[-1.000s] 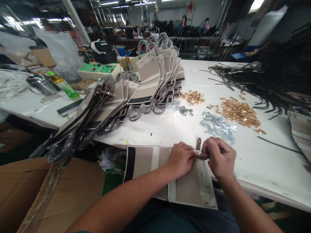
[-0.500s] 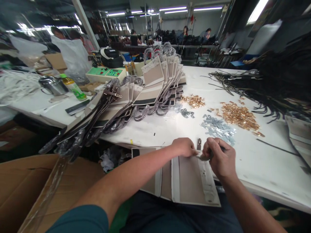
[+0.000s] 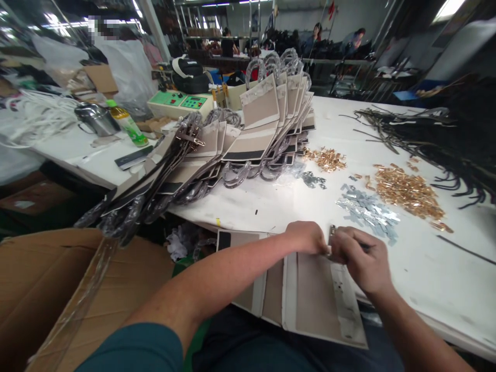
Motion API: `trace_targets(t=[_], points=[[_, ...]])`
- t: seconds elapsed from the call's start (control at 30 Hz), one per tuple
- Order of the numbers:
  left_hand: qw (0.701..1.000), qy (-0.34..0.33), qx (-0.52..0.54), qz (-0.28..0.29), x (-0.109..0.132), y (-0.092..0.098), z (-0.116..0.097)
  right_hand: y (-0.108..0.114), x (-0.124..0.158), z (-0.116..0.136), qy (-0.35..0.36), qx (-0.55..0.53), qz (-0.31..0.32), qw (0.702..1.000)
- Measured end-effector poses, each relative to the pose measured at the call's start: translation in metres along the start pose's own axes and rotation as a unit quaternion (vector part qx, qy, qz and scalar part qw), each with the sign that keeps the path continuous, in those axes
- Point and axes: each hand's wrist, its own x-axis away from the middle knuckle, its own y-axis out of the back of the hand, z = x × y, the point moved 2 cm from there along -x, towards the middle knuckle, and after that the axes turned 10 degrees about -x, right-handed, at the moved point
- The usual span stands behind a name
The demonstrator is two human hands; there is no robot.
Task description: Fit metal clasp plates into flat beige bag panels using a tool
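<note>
A flat beige bag panel (image 3: 314, 289) with pale strips lies over the near table edge and my lap. My left hand (image 3: 308, 237) is closed at its far edge, the fingertips pinching there. Close on the right, my right hand (image 3: 360, 256) is closed round a dark-handled tool (image 3: 365, 246), its working end hidden by the fingers. A small metal-ended strap (image 3: 332, 232) sticks up between the hands, past the panel's edge. Fingers cover the spot where both hands meet the panel.
Grey metal plates (image 3: 366, 209) and gold-coloured metal pieces (image 3: 408, 191) lie ahead to the right. Stacked bag panels with wrapped handles (image 3: 256, 139) spread across the left. Black cords (image 3: 457, 175) hang over the right side. A cardboard box (image 3: 127, 305) stands lower left.
The view has shifted, so the table things sit further right. My right hand has come closer over the strap, covering more of it. My left hand stays at the panel's edge.
</note>
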Motion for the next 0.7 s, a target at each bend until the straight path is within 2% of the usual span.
trace_targets(t=[0.1, 0.2, 0.27, 0.4, 0.47, 0.53, 0.6, 0.7], points=[[1.0, -0.013, 0.021, -0.018, 0.0, -0.002, 0.002, 0.013, -0.002, 0.008, -0.016, -0.131, -0.097, 0.987], [0.999, -0.013, 0.027, -0.025, -0.004, -0.004, 0.003, 0.016, -0.002, 0.024, 0.055, -0.206, -0.149, 0.965], [0.999, -0.011, 0.028, -0.023, -0.005, -0.004, 0.002, 0.015, 0.0, 0.025, 0.085, -0.193, -0.153, 0.965], [1.0, 0.003, 0.02, -0.01, -0.005, 0.001, -0.001, 0.016, 0.002, 0.004, 0.024, -0.117, -0.151, 0.981], [1.0, 0.008, 0.017, -0.003, -0.004, 0.002, -0.002, 0.019, 0.001, -0.001, 0.024, -0.149, -0.152, 0.977], [1.0, 0.009, 0.018, -0.003, -0.004, 0.003, -0.002, 0.021, 0.0, 0.001, 0.058, -0.188, -0.146, 0.97], [1.0, 0.01, 0.021, -0.007, -0.005, 0.003, -0.002, 0.021, 0.001, 0.004, 0.08, -0.182, -0.141, 0.97], [1.0, 0.015, 0.025, -0.002, -0.006, 0.003, -0.003, 0.019, 0.002, 0.003, 0.04, -0.137, -0.14, 0.98]])
